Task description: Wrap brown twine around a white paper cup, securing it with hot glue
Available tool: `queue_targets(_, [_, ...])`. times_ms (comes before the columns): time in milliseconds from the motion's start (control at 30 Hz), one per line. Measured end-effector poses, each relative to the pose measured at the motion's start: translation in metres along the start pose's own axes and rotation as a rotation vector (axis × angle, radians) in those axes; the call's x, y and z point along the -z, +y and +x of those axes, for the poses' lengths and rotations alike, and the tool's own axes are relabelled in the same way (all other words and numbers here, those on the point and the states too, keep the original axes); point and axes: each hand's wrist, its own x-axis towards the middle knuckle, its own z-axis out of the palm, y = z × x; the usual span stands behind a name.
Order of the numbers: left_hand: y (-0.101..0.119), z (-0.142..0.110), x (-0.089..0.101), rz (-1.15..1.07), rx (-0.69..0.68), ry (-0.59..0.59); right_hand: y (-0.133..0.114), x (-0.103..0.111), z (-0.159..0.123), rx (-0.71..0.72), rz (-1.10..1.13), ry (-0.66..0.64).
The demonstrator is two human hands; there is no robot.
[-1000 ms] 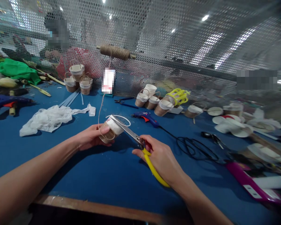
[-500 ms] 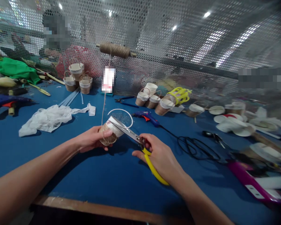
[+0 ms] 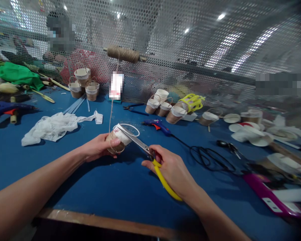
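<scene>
My left hand [image 3: 102, 147] is closed round a small white paper cup [image 3: 119, 133], tilted, its lower part wrapped in brown twine [image 3: 112, 142]. From that wrap a strand runs up to a twine spool [image 3: 122, 54] on a stick at the mesh. Yellow-handled scissors [image 3: 163, 177] are gripped in my right hand [image 3: 169, 167]. Their blades lie along the cup's rim, with the tips by its upper edge. A thin white ring-like strip [image 3: 131, 127] curves off the rim beyond the blades.
A blue glue gun [image 3: 157, 125] with a coiled black cord lies behind the scissors. Twine-wrapped cups [image 3: 175, 114] stand along the perforated screen. White gauzy cloth [image 3: 48, 129] lies at left, another glue gun [image 3: 10, 108] beyond it. A purple power strip [image 3: 271, 195] sits at right.
The cup has turned slightly in my left hand, and the white strip has dropped lower and looks flatter. The scissors stay at the rim, with their blades closer together.
</scene>
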Motion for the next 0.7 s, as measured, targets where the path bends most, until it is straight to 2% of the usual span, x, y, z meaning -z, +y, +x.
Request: queue_targets(700, [-0.0024,0.0031,0.0070,0.060,-0.065,-0.055,-0.0008,0.0024,-0.0010,0.026,-0.010,-0.029])
